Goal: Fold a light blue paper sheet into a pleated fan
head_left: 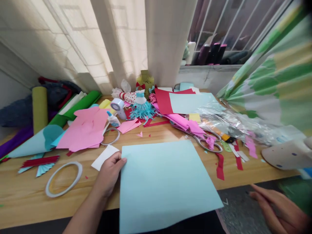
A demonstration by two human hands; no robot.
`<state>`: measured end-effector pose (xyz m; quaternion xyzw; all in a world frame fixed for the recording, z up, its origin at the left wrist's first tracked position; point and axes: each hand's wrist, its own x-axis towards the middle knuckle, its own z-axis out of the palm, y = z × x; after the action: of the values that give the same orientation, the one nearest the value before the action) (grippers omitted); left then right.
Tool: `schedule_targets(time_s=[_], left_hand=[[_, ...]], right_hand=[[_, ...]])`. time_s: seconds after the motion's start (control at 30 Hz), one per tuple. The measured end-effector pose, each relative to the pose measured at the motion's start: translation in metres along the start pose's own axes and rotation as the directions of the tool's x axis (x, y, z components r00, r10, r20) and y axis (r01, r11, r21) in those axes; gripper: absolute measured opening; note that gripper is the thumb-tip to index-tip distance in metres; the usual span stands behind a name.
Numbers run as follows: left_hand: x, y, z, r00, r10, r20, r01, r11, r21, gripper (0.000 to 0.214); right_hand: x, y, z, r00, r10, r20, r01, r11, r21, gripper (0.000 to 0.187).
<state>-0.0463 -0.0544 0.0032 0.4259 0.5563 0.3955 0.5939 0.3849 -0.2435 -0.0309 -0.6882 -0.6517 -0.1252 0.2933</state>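
A light blue sheet of paper (165, 185) is tilted over the table's front edge, its lower part reaching past the edge. My left hand (109, 172) pinches the sheet's upper left side, with the thumb on top and the other fingers behind it. A small white piece of paper (103, 159) lies just beyond that hand. Off to the right, my right hand (280, 208) is held past the table edge, apart from the sheet. Its fingers are stretched out and I see nothing held in them.
Rolls of double-sided tape (50, 191) lie at left, near pink paper (81, 130) and a glue bottle (113, 119). Scissors (214, 150) lie partly under pink scraps. A blue fringed paper dress (141, 109) stands at the back. A white dotted cup-like object (282, 155) is at right.
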Motion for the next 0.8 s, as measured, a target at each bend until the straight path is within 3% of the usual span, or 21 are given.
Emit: schedule_targets(time_s=[0.07, 0.17, 0.2, 0.23, 0.43, 0.6, 0.7, 0.8], left_hand=[[0.004, 0.0, 0.002, 1.0, 0.017, -0.019, -0.017, 1.0, 0.011, 0.031], [0.008, 0.003, 0.003, 0.998, 0.019, -0.059, -0.017, 0.999, 0.032, 0.032], [0.009, 0.005, 0.003, 0.997, 0.023, -0.07, -0.02, 0.999, 0.044, 0.032], [0.009, 0.007, 0.002, 0.996, 0.03, -0.078, -0.025, 0.998, 0.059, 0.033], [0.011, 0.014, -0.002, 0.997, 0.055, -0.05, -0.047, 0.986, 0.158, 0.035], [0.015, 0.018, -0.01, 0.985, 0.122, -0.119, -0.09, 0.965, 0.247, 0.033], [0.017, 0.024, -0.023, 0.961, 0.195, -0.195, -0.129, 0.943, 0.307, 0.031], [0.022, 0.032, -0.034, 0.908, 0.321, -0.27, -0.187, 0.886, 0.424, 0.028]], right_hand=[[0.013, -0.029, 0.008, 0.966, -0.25, 0.069, 0.243, 0.965, 0.097, 0.054], [0.035, -0.08, 0.029, 0.753, -0.63, 0.191, 0.611, 0.777, 0.154, 0.062], [0.04, -0.091, 0.036, 0.703, -0.671, 0.237, 0.657, 0.74, 0.147, 0.058], [0.045, -0.099, 0.042, 0.688, -0.688, 0.228, 0.676, 0.723, 0.142, 0.053], [0.049, -0.089, 0.053, 0.71, -0.69, 0.137, 0.649, 0.718, 0.252, 0.029], [0.056, -0.089, 0.053, 0.788, -0.602, 0.131, 0.539, 0.776, 0.327, 0.027], [0.07, -0.102, 0.055, 0.814, -0.579, 0.059, 0.523, 0.773, 0.36, 0.029], [0.087, -0.116, 0.057, 0.832, -0.555, -0.017, 0.521, 0.768, 0.373, 0.034]])
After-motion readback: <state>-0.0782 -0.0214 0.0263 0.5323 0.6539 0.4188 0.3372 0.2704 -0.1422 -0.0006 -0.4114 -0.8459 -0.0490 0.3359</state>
